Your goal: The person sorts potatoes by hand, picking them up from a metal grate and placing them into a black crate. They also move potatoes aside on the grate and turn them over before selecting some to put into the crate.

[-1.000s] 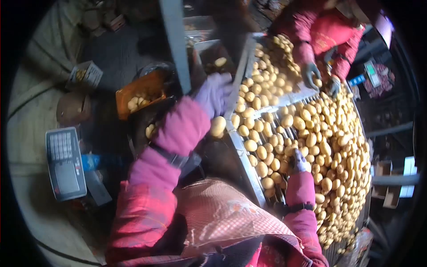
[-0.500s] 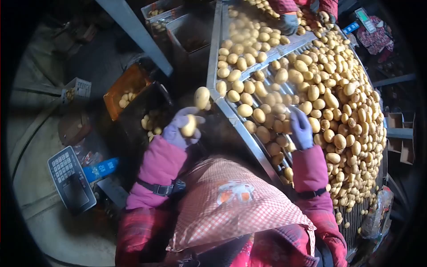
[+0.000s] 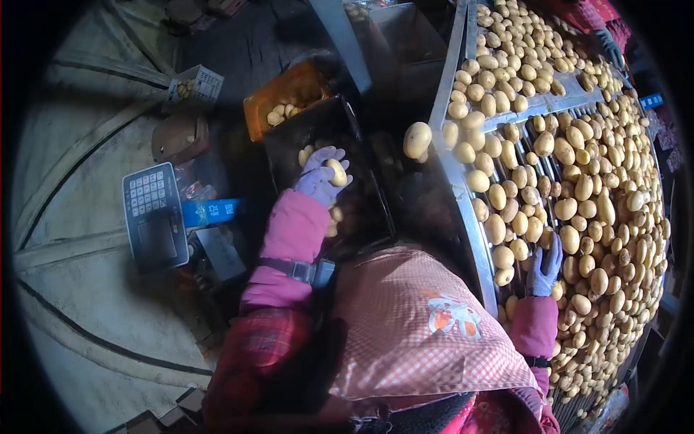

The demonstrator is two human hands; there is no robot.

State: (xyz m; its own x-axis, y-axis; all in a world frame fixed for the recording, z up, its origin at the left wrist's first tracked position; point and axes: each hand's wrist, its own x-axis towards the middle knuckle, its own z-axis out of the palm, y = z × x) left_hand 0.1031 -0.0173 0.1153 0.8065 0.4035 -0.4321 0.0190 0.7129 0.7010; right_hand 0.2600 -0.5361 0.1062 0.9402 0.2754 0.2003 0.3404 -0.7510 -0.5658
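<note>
My left hand (image 3: 316, 181), in a pale purple glove, holds a potato (image 3: 335, 173) in curled fingers over a black crate (image 3: 370, 173). Several potatoes show in that crate beneath and beside the hand. On the right, my gloved right hand (image 3: 546, 267) lies among potatoes on a sorting table with metal rollers (image 3: 483, 253). Its fingers are stretched out and slightly apart, with the tips against potatoes (image 3: 570, 239). A large potato (image 3: 417, 140) shows at the left corner of the table's metal frame.
Behind the black crate stands an orange crate (image 3: 254, 119) with potatoes. A scale display with a keypad (image 3: 154, 217) lies left of my left arm. A slanting metal post (image 3: 345, 43) rises near the crates. At the table's far end is another person's gloved hand (image 3: 609, 48).
The view has turned left. My left hand has carried its potato left over the black crate. My right hand has come nearer to me across the potatoes. The other person's hand has shifted in view.
</note>
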